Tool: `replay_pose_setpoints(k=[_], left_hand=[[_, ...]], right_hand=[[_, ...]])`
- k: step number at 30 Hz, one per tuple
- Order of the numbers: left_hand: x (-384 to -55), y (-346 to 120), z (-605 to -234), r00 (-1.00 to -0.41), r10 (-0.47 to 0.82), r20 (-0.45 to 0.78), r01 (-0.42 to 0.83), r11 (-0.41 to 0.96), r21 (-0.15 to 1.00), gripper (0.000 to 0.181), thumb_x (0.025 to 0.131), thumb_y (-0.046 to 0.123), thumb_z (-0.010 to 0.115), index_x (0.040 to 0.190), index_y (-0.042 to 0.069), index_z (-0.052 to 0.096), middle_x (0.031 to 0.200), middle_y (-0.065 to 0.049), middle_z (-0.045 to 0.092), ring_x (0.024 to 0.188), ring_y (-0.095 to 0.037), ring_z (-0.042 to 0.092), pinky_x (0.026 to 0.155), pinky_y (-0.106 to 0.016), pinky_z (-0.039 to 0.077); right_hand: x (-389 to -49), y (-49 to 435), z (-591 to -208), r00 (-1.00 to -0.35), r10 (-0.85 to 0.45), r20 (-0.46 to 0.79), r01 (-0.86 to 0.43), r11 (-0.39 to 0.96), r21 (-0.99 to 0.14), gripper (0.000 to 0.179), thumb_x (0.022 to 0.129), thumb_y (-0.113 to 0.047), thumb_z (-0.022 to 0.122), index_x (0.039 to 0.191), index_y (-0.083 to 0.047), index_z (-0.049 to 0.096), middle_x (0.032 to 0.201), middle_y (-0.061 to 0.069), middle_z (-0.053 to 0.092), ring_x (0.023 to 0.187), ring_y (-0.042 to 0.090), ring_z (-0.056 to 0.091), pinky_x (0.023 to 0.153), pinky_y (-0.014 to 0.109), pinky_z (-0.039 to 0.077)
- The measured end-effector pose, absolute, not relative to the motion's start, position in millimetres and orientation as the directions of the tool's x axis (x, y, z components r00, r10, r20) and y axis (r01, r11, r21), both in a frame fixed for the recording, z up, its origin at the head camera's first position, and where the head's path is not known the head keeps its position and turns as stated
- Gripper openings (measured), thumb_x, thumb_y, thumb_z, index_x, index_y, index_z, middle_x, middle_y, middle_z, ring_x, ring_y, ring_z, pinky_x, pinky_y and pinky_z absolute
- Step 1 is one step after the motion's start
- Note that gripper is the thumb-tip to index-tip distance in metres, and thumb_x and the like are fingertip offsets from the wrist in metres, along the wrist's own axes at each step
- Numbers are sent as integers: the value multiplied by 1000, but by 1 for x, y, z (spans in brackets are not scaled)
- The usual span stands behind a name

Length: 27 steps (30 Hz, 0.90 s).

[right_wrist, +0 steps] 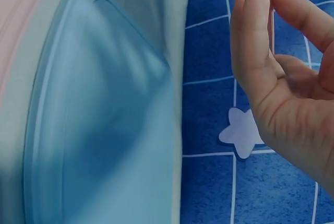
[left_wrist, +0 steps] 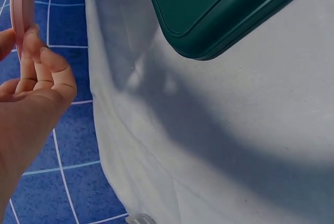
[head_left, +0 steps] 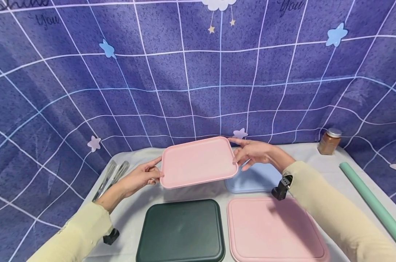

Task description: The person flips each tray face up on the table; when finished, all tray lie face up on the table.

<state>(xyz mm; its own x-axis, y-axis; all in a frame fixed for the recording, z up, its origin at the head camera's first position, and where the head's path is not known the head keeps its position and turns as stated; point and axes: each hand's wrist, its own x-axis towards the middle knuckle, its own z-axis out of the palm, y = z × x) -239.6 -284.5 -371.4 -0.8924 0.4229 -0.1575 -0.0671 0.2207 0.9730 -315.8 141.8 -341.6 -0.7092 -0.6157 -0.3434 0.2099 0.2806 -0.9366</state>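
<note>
Both hands hold up a pink rectangular tray (head_left: 199,162) with a low rim, tilted so its inner face shows in the head view. The left hand (head_left: 141,178) pinches its left short edge between thumb and fingers. At the right short edge, the right hand (head_left: 255,152) grips the rim with its thumb in front. Only the tray's thin pink edge (left_wrist: 22,7) shows in the left wrist view, beside the curled fingers. Below the tray lie a dark green flat piece (head_left: 181,231), a larger pink one (head_left: 276,229) and a blue one (head_left: 253,178), which the right hand and tray partly cover.
Metal tongs (head_left: 111,178) lie at the left, partly behind the left forearm. A small jar (head_left: 329,142) with a silver lid stands at the back right. A green roll (head_left: 371,200) lies along the right side. A blue gridded cloth (head_left: 198,72) hangs behind the white-covered table (head_left: 126,214).
</note>
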Motion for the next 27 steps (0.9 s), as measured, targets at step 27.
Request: replay_pose_setpoints(k=[27], left_hand=[[-240,-291,-377,-930,342,-134,-56,228,972,82,95,7,66,161,11,18,82,10,59,70,-1,51,66,-16,46]], right_hand=[[-315,134,-358,-757,-585,-291,193,226,-955,99,84,3,69,162,-26,15,103,3,68,83,19,69,66,34,59]])
